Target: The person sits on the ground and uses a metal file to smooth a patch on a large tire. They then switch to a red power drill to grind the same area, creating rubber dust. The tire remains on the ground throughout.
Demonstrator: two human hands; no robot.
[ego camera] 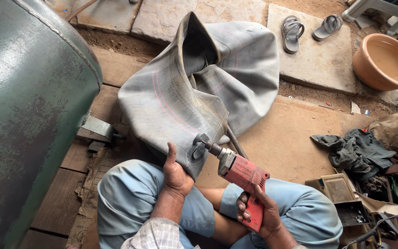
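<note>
One grey rubber inner tube (199, 87), slack and creased, lay on the boards before my knees. My left hand (176, 173) pinched its folded edge; my right hand (259, 210) clamped one red drill (242, 177). Two sandals (307, 28) lay beyond.

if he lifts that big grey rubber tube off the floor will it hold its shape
Probably not: the rubber tube lies collapsed in deep folds, so it would likely flop and sag. It is large, so perhaps awkward for one hand. The left hand pins its edge while the right hand grips the drill.
</note>
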